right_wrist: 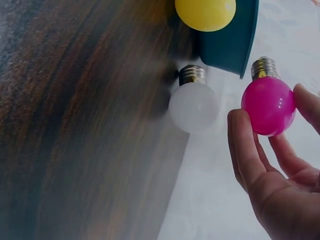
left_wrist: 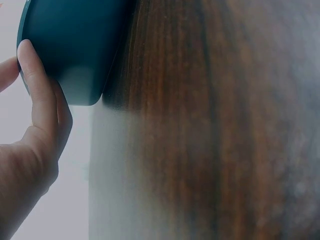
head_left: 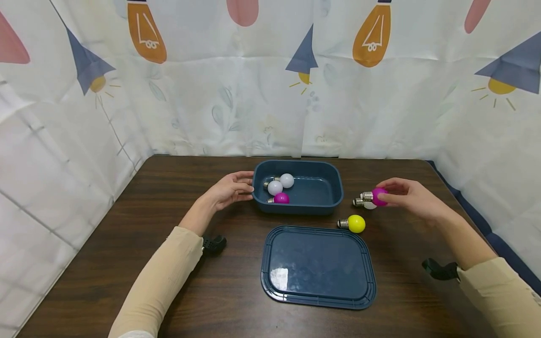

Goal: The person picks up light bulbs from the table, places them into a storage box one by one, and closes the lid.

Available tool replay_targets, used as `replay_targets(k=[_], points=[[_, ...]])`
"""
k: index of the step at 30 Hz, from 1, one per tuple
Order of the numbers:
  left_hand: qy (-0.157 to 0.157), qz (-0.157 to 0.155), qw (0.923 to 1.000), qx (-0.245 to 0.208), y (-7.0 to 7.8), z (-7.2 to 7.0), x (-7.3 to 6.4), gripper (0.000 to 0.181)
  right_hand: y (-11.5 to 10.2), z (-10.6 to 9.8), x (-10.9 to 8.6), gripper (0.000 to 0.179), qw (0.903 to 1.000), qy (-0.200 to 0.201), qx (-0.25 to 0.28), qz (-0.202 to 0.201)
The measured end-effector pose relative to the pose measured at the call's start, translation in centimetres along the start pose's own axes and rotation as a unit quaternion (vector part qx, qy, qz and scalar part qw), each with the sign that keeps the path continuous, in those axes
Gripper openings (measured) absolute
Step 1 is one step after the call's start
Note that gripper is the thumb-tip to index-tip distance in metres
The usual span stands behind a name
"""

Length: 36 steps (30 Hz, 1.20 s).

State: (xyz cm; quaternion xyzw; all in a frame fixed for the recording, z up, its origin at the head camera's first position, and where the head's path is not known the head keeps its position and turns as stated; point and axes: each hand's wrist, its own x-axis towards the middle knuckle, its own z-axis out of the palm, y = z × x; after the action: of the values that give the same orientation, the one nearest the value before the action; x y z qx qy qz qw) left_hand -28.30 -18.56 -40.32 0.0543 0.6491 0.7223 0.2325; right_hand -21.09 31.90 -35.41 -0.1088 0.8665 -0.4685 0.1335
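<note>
My left hand (head_left: pixel 231 189) touches the left end of a dark blue plastic box (head_left: pixel 297 210), its fingertips right at the rim. In the left wrist view those fingers (left_wrist: pixel 40 92) lie against the box's outer wall. Inside the box, to the left, are two white light bulbs (head_left: pixel 287 180) and a magenta bulb (head_left: pixel 282 198). Right of the box, my right hand (head_left: pixel 403 195) pinches another magenta light bulb (right_wrist: pixel 269 105) by its globe, the metal screw base pointing away from the palm. That bulb overlaps a white bulb (right_wrist: pixel 193 107) on the table in the head view.
A yellow bulb (head_left: pixel 357 224) lies on the brown wooden table (head_left: pixel 220 291) near the box's front right corner. The dark blue lid (head_left: pixel 319 267) lies flat in front of the box. A printed white curtain (head_left: pixel 262 108) hangs behind the table.
</note>
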Motion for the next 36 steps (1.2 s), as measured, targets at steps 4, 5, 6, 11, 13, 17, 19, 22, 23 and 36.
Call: replay_targets(k=[4, 5, 6, 11, 13, 17, 19, 22, 23, 36], points=[[0.000, 0.000, 1.0000, 0.001, 0.0, 0.0, 0.0, 0.067, -0.3, 0.0, 0.2, 0.048, 1.0000, 0.000, -0.002, -0.002], [0.000, 0.000, 1.0000, 0.001, 0.1, -0.1, 0.0, 0.067, -0.4, 0.0, 0.3, 0.049, 1.0000, 0.000, -0.001, -0.002], [0.000, 0.000, 1.0000, 0.001, 0.1, -0.1, 0.1, 0.067, -0.5, 0.0, 0.3, 0.049, 1.0000, 0.000, 0.000, -0.001], [0.000, -0.001, 1.0000, 0.003, 0.1, -0.1, 0.1, 0.066, -0.9, 0.1, 0.7, 0.049, 1.0000, 0.000, -0.003, -0.007], [0.000, -0.001, 1.0000, 0.004, 0.0, -0.1, 0.1, 0.067, -1.0, 0.1, 0.9, 0.048, 0.9999, 0.000, -0.006, -0.011], [-0.001, -0.001, 1.0000, 0.005, 0.1, -0.1, 0.1, 0.067, -1.5, 0.1, 1.3, 0.048, 0.9999, 0.000, -0.007, -0.016], [-0.001, -0.001, 1.0000, 0.005, 0.1, -0.1, 0.1, 0.067, -1.7, 0.2, 1.5, 0.049, 0.9998, 0.000, -0.007, -0.016], [0.000, -0.002, 1.0000, 0.005, 0.2, -0.1, 0.1, 0.066, -1.9, 0.2, 1.7, 0.050, 0.9998, -0.003, -0.009, -0.016], [0.000, -0.002, 1.0000, 0.005, 0.2, -0.1, 0.1, 0.066, -2.0, 0.3, 1.8, 0.050, 0.9998, -0.003, -0.010, -0.015], [0.001, -0.005, 1.0000, 0.003, 0.1, 0.0, 0.0, 0.068, -2.7, 1.0, 3.2, 0.050, 0.9999, -0.008, -0.004, -0.014]])
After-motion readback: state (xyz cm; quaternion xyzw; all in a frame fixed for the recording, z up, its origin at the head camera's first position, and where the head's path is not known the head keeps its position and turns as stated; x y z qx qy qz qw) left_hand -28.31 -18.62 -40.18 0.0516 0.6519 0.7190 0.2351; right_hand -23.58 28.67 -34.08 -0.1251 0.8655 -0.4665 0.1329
